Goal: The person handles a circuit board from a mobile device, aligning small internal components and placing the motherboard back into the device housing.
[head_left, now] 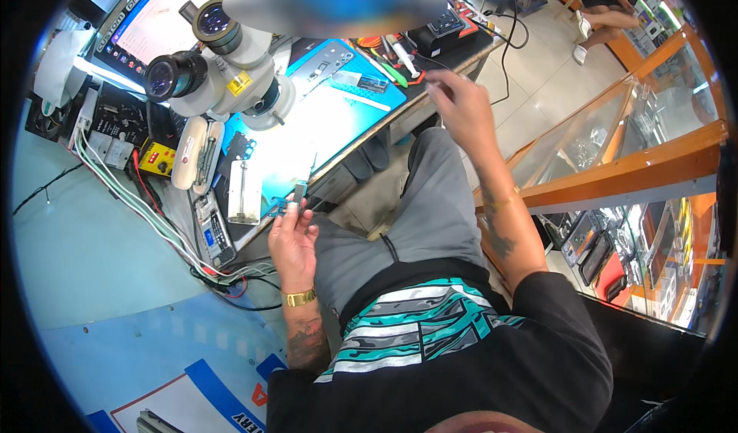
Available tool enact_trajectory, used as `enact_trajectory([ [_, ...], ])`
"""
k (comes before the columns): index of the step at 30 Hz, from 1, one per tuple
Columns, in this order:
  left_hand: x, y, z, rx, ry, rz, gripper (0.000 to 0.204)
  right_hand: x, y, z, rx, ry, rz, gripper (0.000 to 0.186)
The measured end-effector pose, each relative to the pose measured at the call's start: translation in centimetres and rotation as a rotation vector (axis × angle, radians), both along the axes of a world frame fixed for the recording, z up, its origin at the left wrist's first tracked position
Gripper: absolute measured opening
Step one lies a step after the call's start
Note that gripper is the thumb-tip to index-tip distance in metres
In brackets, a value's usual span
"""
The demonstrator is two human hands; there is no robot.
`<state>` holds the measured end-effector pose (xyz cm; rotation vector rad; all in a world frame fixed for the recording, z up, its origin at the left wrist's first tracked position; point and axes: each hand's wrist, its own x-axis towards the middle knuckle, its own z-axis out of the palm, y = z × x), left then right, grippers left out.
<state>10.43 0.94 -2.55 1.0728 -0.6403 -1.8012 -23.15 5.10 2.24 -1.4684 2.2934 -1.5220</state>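
My left hand [294,242] is closed at the table's near edge, thumb and fingers pinching a small dark electronic part [299,192] with bluish edges. A thin pointed strip rises beyond this part; whether it is attached I cannot tell. My right hand [466,114] is raised off the table's right corner, fingers loosely curled and apart, with nothing visible in them. Nearest to it are a white syringe [403,58] and a green-handled tool [393,74]. Between the hands lies a bright blue work mat [350,144] bearing a clear packet with a dark part [371,84].
A grey microscope [246,79] stands over the mat's left side, before a lit monitor [181,14]. To the left are an open tool case [198,154], a yellow meter [157,158] and bundled cables [146,216]. A glass display case [600,179] borders the right side. Another person's legs [607,18] show at the far right.
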Motion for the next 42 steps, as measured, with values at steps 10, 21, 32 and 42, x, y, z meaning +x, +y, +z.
enact_trajectory([
  [10, -2.2, 1.3, 1.4, -0.051, -0.112, 0.158, 0.016, -2.2, -16.8, 1.2, 0.611, 0.587, 0.065, 0.025],
  [21, 0.2, -1.2, 2.3, -0.063, -0.187, 0.159, 0.019, -3.4, -13.8, 3.9, 0.409, 0.495, 0.052, 0.029],
  [32, -2.5, -2.0, 2.3, -0.32, -0.238, 0.251, 0.028, -1.9, -1.1, 0.0, -0.273, -0.703, 0.296, 0.027],
  [42, 0.0, -6.5, 3.0, -0.577, -0.476, 0.182, 0.044, 7.2, 14.2, -5.2, 0.27, -0.117, 0.206, 0.024],
])
